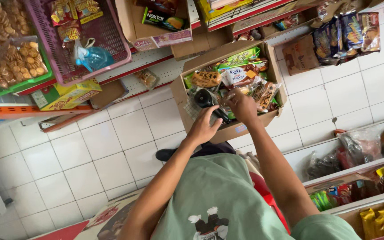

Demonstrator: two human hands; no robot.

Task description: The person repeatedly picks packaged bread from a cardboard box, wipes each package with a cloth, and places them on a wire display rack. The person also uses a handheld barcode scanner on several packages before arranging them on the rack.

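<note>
Left hand point(204, 126): fingers curled loosely at the near rim of an open cardboard box point(241, 129), touching a black handled tool point(210, 102) that lies in the box; whether it actually grips the tool cannot be told. Right hand point(242, 106): fingers bent down into the snack packets point(245, 78) filling the box, closed on or pressing a packet; grip unclear.

Box sits on the white tiled floor point(112, 151), just in front of the person's dark shoe point(165, 154). Person wears a green shirt point(218, 195).

Surroundings: narrow shop aisle. Left side: shelf point(156, 66) with a pink basket point(107, 35) holding a blue spray bottle point(92, 58), and a green tray point(18, 84) of bagged biscuits. Right side: white shelving point(356, 178) with yellow packets point(381, 220) and bagged goods. More snack packs point(347, 33) hang beyond the box.
</note>
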